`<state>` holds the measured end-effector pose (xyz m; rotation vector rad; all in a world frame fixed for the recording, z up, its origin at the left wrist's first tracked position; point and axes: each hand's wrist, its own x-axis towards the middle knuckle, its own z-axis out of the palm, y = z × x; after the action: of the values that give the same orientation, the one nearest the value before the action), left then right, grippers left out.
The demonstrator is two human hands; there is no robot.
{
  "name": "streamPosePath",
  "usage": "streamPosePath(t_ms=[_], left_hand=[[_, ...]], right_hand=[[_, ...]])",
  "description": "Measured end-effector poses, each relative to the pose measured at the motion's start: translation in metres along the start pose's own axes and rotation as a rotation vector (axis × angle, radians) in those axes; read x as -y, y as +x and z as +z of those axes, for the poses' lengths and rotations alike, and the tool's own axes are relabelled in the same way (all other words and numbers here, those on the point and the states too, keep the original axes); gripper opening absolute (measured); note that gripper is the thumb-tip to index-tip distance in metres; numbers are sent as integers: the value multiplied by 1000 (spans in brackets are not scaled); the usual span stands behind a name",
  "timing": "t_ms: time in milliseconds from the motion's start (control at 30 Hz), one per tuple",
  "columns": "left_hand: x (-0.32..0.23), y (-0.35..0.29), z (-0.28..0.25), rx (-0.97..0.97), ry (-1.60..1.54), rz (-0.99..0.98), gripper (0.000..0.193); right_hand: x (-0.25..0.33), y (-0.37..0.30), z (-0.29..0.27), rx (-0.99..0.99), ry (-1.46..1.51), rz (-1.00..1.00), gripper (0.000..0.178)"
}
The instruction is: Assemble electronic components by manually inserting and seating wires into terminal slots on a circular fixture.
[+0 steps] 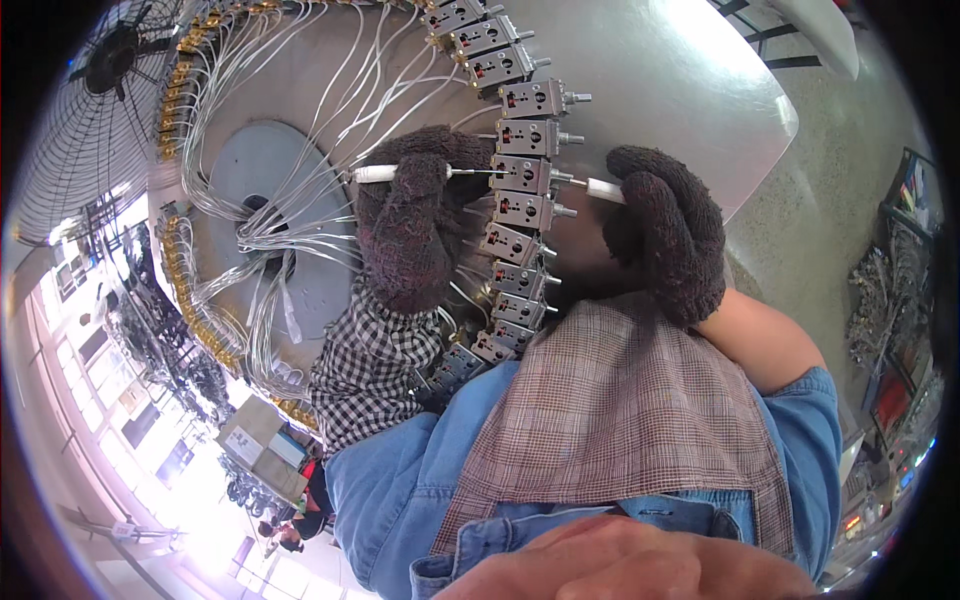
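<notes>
My left hand [408,235], in a dark knitted glove, is closed around a white-handled screwdriver [376,174]. Its thin metal shaft points right and meets the face of a small metal box [522,175], one in a curved row of similar boxes with threaded stems. In a matching glove, my right hand [678,235] grips a white-handled tool [604,190] from the other side. That tool's narrow tip points left, at the end of the same box's stem; whether it touches cannot be made out. The left fingers partly cover the wires behind the row.
A round metal table [690,90] carries the row along its edge. Bundled white wires [280,240] run from a grey central disc [270,150] to brass fittings [175,110] around the far left rim. A large fan [75,130] stands at the left. People appear at the lower left.
</notes>
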<state>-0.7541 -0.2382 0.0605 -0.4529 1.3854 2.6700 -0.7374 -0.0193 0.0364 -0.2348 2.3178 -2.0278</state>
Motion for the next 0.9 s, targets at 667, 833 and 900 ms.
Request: streamPosePath(t_ms=[667, 833, 900], left_hand=[[2, 6, -10, 160, -94, 87, 28], [-3, 3, -8, 20, -24, 1, 30], [-6, 3, -6, -8, 44, -21, 32]], right_hand=[[3, 2, -9, 71, 293, 229, 37], [-13, 19, -38, 108, -292, -102, 30], [-13, 49, -40, 24, -597, -298, 29]])
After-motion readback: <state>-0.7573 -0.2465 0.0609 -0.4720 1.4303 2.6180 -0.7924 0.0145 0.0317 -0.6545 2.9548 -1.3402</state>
